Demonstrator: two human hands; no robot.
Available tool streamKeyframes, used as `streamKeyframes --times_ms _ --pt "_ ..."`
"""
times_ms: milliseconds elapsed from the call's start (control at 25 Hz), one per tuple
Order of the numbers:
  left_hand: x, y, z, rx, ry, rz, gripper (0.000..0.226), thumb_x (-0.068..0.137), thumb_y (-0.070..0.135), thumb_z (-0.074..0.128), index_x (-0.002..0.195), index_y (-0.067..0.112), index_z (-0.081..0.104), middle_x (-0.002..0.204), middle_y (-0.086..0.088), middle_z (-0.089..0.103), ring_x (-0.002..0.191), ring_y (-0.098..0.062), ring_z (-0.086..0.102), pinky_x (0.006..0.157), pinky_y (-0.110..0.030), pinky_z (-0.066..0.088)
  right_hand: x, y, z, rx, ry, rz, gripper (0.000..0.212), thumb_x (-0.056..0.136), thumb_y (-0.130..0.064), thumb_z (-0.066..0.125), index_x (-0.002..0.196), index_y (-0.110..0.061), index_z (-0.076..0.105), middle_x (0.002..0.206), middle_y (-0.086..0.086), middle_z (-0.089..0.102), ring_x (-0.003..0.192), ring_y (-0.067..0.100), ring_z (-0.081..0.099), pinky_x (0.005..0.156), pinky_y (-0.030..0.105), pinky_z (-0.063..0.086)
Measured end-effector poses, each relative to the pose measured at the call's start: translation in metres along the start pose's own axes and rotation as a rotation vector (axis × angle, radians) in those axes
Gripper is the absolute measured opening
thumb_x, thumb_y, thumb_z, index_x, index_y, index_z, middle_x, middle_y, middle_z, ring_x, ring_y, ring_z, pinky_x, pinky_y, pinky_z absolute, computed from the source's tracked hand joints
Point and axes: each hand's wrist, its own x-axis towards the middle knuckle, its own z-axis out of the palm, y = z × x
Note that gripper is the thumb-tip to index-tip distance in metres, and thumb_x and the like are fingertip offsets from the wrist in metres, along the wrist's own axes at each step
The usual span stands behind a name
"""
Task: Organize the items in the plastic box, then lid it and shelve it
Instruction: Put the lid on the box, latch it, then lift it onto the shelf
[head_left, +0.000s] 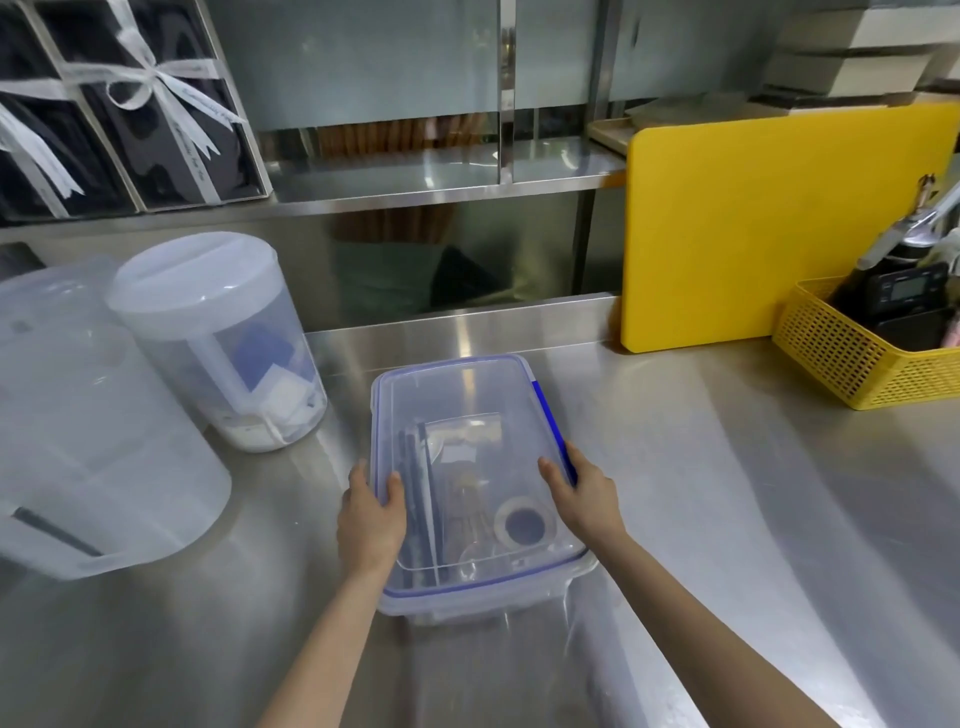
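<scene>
Both hands, left hand (371, 512) and right hand (584, 493), grip the clear blue-rimmed plastic lid (467, 467); press each edge evenly onto the box.

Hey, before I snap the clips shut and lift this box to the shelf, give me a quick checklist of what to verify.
1. Lid sits on the plastic box: ok.
2. Lid seated flush all round: cannot tell.
3. Blue side clip latched: cannot tell.
4. Tape roll and other items stay below the lid: ok.
5. Left hand and right hand grip opposite long edges: ok.
6. Counter around the box free of obstacles: ok.
</scene>
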Motion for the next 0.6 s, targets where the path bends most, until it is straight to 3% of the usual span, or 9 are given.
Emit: streamKeyframes --times_ms 80,160,360,520,600 --pt "0.002 -0.003 -0.003 -0.050 -0.064 -0.178 0.063 0.093 0.039 0.042 0.143 0.005 0.023 0.146 -0.019 0.038 0.132 -0.037 0.039 0.108 -0.041 0.032 -0.002 -0.002 0.000 0.015 0.000 -0.005 0.048 0.095 -0.030 0.044 0.138 -0.008 0.039 0.133 0.012 0.056 0.119 0.029 0.054 0.099 0.033 0.043" --pt "0.003 -0.009 -0.005 -0.127 -0.125 -0.284 0.071 0.089 0.049 0.043 0.140 0.002 0.029 0.145 -0.020 0.039 0.130 -0.037 0.040 0.108 -0.041 0.032 -0.004 -0.003 0.000 0.018 -0.009 -0.005 0.048 0.095 -0.030 0.044 0.138 -0.008 0.039 0.134 0.013 0.056 0.120 0.029 0.054 0.099 0.034 0.043" --pt "-0.006 -0.007 -0.005 -0.062 0.083 -0.135 0.067 0.085 0.044 0.054 0.135 0.002 0.036 0.137 -0.019 0.040 0.113 -0.037 0.054 0.093 -0.043 0.046 -0.005 -0.004 0.001 0.016 -0.018 0.006 0.050 0.095 -0.031 0.044 0.139 -0.008 0.037 0.134 0.013 0.055 0.120 0.030 0.054 0.100 0.035 0.044" --pt "-0.006 -0.009 -0.005 -0.124 0.051 -0.064 0.048 0.084 0.044 0.055 0.108 0.003 0.060 0.113 -0.021 0.056 0.080 -0.026 0.059 0.074 -0.037 0.052 -0.006 -0.005 0.000 0.009 -0.021 0.004 0.048 0.095 -0.031 0.043 0.138 -0.009 0.038 0.133 0.013 0.056 0.118 0.030 0.055 0.098 0.035 0.045" --pt "-0.005 -0.011 -0.008 -0.179 0.001 -0.067 0.047 0.083 0.043 0.058 0.111 0.006 0.059 0.112 -0.019 0.061 0.087 -0.029 0.062 0.080 -0.040 0.054 -0.005 -0.005 0.001 0.011 -0.023 0.003 0.048 0.096 -0.031 0.042 0.138 -0.008 0.038 0.133 0.012 0.056 0.118 0.030 0.055 0.099 0.035 0.044"
